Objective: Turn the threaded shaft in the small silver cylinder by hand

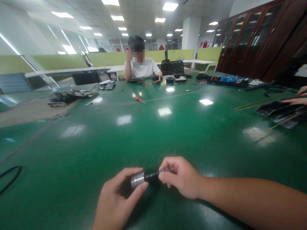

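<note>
Low over the near edge of the green table point(153, 134), my left hand point(115, 201) pinches a short silver metal cylinder point(137, 179) between thumb and fingers. A thin dark shaft point(152, 174) sticks out of the cylinder toward the right. My right hand point(179, 177) is closed on the far end of that shaft with its fingertips. Both hands hold the one part just above the table top.
A red-handled screwdriver point(139, 99) lies mid-table. A person in a white shirt point(141, 68) sits at the far side among small electronics. Another person's hand point(298, 101) rests at the right by dark boards and thin rods. A black cable point(11, 175) loops at the left.
</note>
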`<state>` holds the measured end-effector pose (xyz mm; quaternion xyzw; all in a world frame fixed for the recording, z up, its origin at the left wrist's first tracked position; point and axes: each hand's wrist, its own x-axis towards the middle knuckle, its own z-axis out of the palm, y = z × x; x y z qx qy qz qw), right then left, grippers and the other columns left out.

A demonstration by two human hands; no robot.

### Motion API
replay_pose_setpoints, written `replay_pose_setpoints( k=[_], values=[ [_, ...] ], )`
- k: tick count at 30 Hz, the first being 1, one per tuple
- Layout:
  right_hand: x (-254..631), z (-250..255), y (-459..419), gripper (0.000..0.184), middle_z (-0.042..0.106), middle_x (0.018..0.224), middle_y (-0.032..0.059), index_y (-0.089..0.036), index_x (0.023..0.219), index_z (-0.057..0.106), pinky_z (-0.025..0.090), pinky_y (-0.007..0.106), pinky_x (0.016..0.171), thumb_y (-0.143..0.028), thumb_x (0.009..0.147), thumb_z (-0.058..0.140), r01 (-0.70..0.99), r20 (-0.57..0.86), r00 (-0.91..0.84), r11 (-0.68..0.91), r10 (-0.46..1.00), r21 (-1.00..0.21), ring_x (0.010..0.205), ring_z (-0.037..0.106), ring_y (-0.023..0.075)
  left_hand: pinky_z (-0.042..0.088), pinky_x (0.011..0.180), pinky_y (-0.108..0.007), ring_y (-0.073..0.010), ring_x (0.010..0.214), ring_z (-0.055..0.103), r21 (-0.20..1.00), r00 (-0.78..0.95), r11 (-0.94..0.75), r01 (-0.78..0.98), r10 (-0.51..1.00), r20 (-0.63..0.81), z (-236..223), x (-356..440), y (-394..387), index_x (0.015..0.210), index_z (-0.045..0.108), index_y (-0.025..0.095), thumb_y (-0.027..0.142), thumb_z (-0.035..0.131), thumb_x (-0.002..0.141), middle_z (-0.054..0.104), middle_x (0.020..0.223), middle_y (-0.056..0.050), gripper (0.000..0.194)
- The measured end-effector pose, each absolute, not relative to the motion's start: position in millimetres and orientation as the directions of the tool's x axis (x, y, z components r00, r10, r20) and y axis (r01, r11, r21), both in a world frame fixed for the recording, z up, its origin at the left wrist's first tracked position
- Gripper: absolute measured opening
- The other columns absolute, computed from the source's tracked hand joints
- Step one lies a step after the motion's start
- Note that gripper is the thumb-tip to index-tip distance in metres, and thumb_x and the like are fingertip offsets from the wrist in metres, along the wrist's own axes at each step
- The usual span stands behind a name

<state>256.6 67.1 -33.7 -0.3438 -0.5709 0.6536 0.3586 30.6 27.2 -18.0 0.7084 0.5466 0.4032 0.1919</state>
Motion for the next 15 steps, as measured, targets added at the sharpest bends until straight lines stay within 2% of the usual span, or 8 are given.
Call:
replay_pose_setpoints(
  k=[15],
  values=[
    [256.1, -32.1, 67.1, 0.015, 0.058, 0.063, -0.0036, -0.017, 0.079, 0.061, 0.040, 0.022, 0.053, -0.028, 0.081, 0.071, -0.107, -0.039, -0.492, -0.105, 0.870, -0.989, 0.053, 0.053, 0.0100, 0.056, 0.075, -0.026, -0.0205, 0.080, 0.074, 0.735, 0.054, -0.287, 0.615, 0.945, 0.323, -22.0, 26.4, 26.6, 0.102, 0.073, 0.025, 0.044, 0.079, 0.082, 0.077, 0.093, -0.001, 0.028]
  ],
)
